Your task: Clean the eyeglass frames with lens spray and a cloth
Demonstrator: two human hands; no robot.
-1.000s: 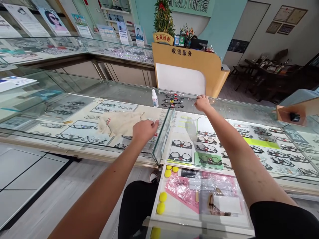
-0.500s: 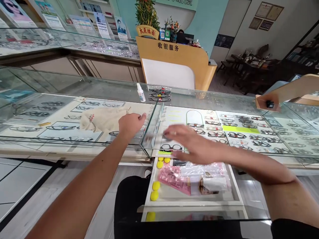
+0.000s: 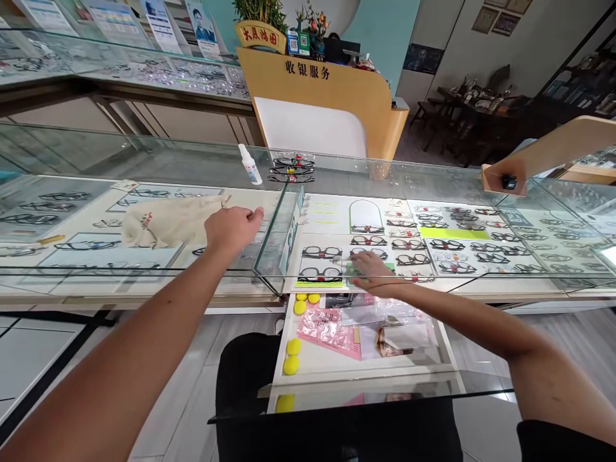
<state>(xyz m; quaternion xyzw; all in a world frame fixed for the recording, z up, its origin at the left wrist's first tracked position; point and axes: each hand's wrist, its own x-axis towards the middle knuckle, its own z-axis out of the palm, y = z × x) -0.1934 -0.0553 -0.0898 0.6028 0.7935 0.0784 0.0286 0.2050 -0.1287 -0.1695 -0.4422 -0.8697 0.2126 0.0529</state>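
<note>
right of the beige cloth (image 3: 176,220), the left hand (image 3: 231,230) curls, its grip's contents impossible to tell, while farther right the right hand (image 3: 372,272), grip loosely wide, hangs over eyeglasses (image 3: 379,254).

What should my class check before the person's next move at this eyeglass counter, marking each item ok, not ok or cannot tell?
1. White bottle standing: ok, on the glass top.
2. Bottle apart from the stacked spectacles: ok, a gap shows.
3. Right hand clear of the green card: cannot tell; it overlaps the card in view.
4. Left hand empty: cannot tell; the curled fingers hide the palm.
5. Drawer shut: not ok, open, with a pink packet inside.
</note>
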